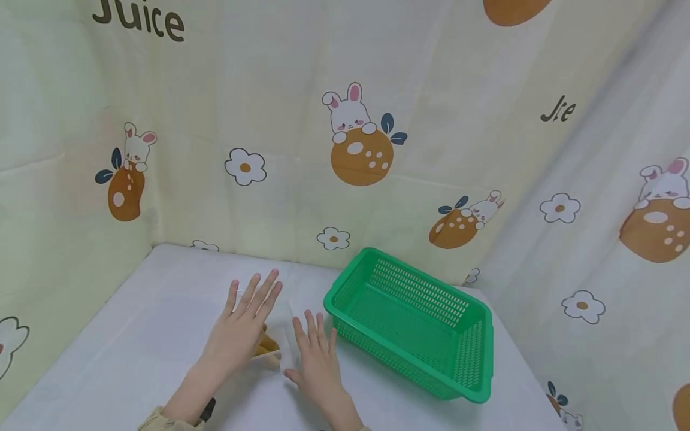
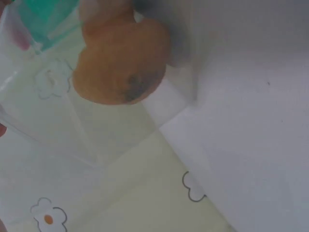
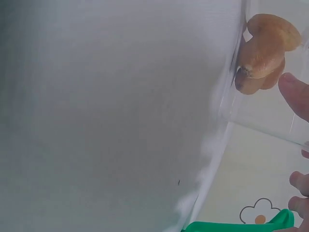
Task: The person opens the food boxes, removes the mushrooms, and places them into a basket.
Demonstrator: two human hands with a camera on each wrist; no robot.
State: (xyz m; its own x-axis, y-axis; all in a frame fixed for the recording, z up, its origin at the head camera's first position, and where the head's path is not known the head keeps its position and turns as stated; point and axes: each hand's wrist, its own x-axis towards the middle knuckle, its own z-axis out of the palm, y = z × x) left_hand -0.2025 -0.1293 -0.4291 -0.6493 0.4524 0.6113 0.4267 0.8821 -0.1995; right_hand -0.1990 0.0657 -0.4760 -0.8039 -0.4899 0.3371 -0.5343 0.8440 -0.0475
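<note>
Smooth, rounded tan-brown lumps (image 2: 120,63) sit inside a transparent, straight-sided plastic box (image 3: 263,113) at a white table surface (image 1: 162,311), between a person's left hand (image 1: 237,332) and right hand (image 1: 319,366). Both hands show straight, spread fingers; whether either touches the box cannot be told. The head view leaves the lumps largely hidden behind the left hand; the left wrist view reveals a dark patch on one, the right wrist view a cluster. Beside the right hand stands a rectangular green plastic basket (image 1: 401,323) with perforated walls.
</note>
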